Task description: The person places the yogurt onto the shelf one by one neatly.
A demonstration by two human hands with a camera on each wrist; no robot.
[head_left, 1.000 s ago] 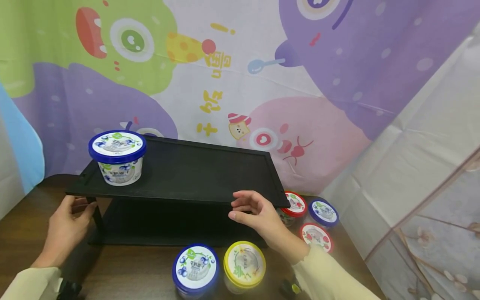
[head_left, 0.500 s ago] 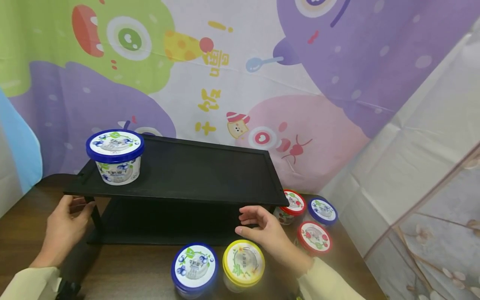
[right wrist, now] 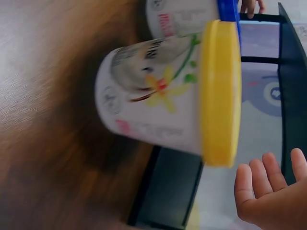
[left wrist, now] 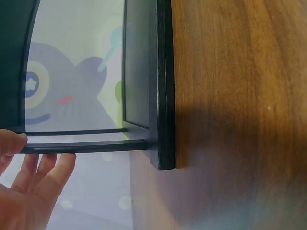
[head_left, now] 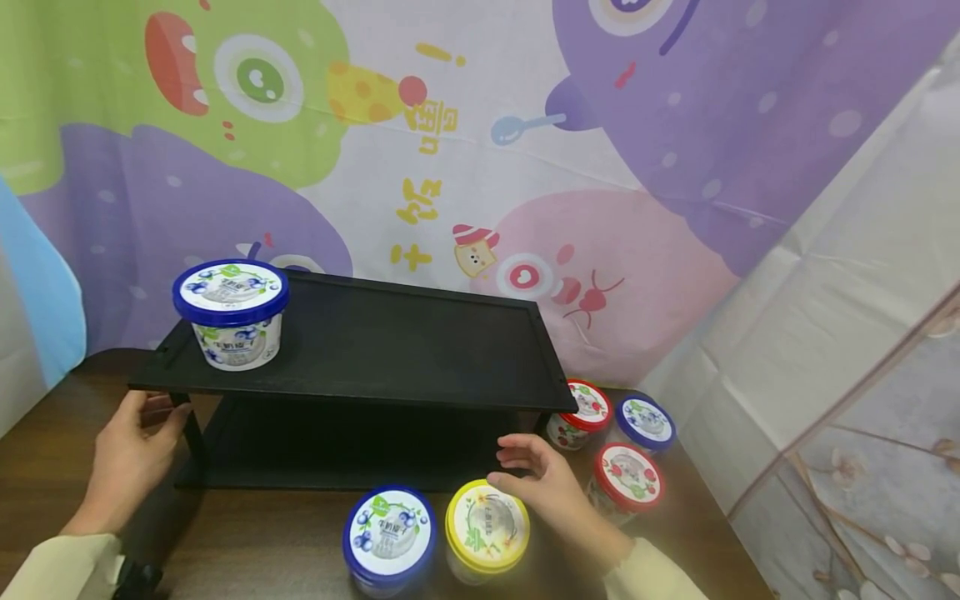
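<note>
My left hand (head_left: 131, 462) holds the left front post of a black two-tier shelf (head_left: 405, 350). In the left wrist view, thumb and fingers lie on opposite sides of that post (left wrist: 91, 146). My right hand (head_left: 555, 500) hovers with relaxed fingers beside a yellow-lidded tub (head_left: 487, 527). The right wrist view shows a gap between the right hand (right wrist: 276, 199) and this tub (right wrist: 168, 93), which has a vanilla flower print. A blue-lidded blueberry tub (head_left: 388, 533) stands just left of it. Another blueberry tub (head_left: 232, 317) stands on the shelf top's left end.
Two red-lidded tubs, one behind (head_left: 585, 408) and one in front (head_left: 628, 477), stand right of the shelf with a blue-lidded tub (head_left: 647, 423). Everything rests on a brown wooden table (head_left: 247, 542). A cartoon-printed cloth (head_left: 420, 167) hangs close behind.
My right hand has moved down and slightly right, from the shelf's upper front edge to beside the yellow-lidded tub. My left hand keeps its hold on the post.
</note>
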